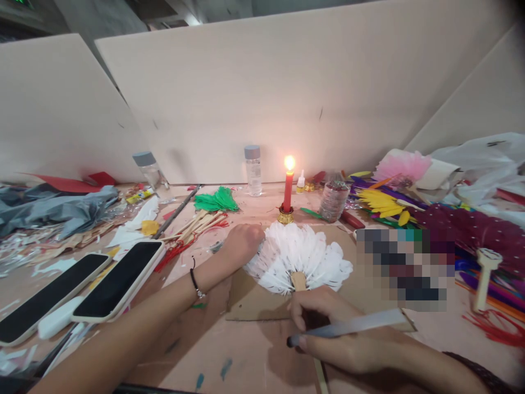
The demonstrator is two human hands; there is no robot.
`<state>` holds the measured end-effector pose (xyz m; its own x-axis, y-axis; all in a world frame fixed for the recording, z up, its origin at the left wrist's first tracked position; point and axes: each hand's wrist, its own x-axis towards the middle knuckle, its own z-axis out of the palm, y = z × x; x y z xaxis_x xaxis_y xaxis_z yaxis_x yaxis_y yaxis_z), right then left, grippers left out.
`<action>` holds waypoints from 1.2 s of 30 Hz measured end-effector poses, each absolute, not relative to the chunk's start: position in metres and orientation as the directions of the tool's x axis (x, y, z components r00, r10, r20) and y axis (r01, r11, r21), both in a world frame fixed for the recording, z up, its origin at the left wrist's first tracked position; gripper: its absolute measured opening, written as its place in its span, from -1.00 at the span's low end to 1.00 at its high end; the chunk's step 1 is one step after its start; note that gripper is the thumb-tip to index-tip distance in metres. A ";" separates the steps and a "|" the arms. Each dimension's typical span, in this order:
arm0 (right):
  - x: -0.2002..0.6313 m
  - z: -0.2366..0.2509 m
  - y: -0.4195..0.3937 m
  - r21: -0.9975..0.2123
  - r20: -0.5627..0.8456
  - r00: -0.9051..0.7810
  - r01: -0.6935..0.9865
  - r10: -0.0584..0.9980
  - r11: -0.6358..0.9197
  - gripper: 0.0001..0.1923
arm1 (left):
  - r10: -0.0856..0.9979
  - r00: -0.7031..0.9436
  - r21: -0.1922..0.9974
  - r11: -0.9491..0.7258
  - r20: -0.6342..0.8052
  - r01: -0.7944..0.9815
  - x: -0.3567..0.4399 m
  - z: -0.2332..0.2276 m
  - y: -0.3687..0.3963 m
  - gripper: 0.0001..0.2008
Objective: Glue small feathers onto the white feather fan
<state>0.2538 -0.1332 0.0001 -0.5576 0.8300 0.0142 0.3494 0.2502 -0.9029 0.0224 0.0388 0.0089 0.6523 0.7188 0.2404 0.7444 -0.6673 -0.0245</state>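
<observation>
A white feather fan (311,251) lies spread on a piece of brown cardboard (254,303), with a light wooden piece (299,280) at its base and a thin stick (321,377) running toward me. My left hand (245,243) is closed at the fan's upper left edge; its fingertips are hidden, and I cannot tell what they pinch. Below the fan's base, my right hand (340,328) grips a slim, whitish-grey tool (361,324) with a dark end. Its exact kind does not show. Just behind the feathers, a lit red candle (288,191) stands upright in a gold holder (286,215).
Two phones (123,279) and a white case (60,317) lie at left. Green feathers (217,200), a clear bottle (254,172) and a plastic jar (334,200) stand or lie behind. Yellow feathers (381,202) and a dark red fan (467,235) crowd the right side.
</observation>
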 end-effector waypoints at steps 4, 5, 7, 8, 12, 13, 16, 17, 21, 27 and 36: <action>0.253 0.004 -0.133 -0.906 -0.009 -0.562 0.355 0.827 0.231 -0.88 | 0.724 0.649 -0.029 -0.662 0.233 0.749 0.023 0.009 0.039 -0.65; 0.253 0.005 -0.133 -0.906 -0.007 -0.563 0.354 0.827 0.233 -0.88 | 0.724 0.649 -0.029 -0.662 0.232 0.749 0.023 0.010 0.039 -0.66; 0.253 0.006 -0.133 -0.905 0.007 -0.562 0.348 0.827 0.245 -0.88 | 0.724 0.651 -0.032 -0.662 0.229 0.749 0.023 0.010 0.039 -0.66; 0.253 0.006 -0.133 -0.905 0.016 -0.562 0.344 0.827 0.251 -0.88 | 0.724 0.651 -0.033 -0.663 0.228 0.748 0.023 0.010 0.039 -0.66; 0.254 0.002 -0.133 -0.902 0.016 -0.562 0.348 0.827 0.254 -0.88 | 0.725 0.651 -0.035 -0.662 0.226 0.749 0.023 0.010 0.039 -0.65; 0.254 0.001 -0.132 -0.901 0.011 -0.561 0.353 0.828 0.252 -0.89 | 0.725 0.651 -0.035 -0.662 0.227 0.749 0.023 0.010 0.039 -0.65; 0.254 0.000 -0.132 -0.902 0.020 -0.558 0.348 0.830 0.256 -0.89 | 0.723 0.652 -0.034 -0.664 0.228 0.747 0.024 0.010 0.039 -0.65; 0.254 0.001 -0.132 -0.902 0.024 -0.559 0.345 0.829 0.259 -0.89 | 0.722 0.654 -0.033 -0.665 0.227 0.746 0.024 0.010 0.039 -0.66; 0.253 0.003 -0.132 -0.903 0.014 -0.565 0.347 0.825 0.253 -0.90 | 0.717 0.659 -0.027 -0.672 0.229 0.740 0.024 0.010 0.039 -0.66; 0.253 0.005 -0.133 -0.907 0.016 -0.566 0.339 0.825 0.250 -0.89 | 0.716 0.660 -0.026 -0.673 0.227 0.739 0.023 0.011 0.038 -0.66; 0.251 0.007 -0.132 -0.922 -0.007 -0.567 0.323 0.824 0.214 -0.88 | 0.710 0.668 -0.042 -0.677 0.225 0.734 0.023 0.010 0.039 -0.65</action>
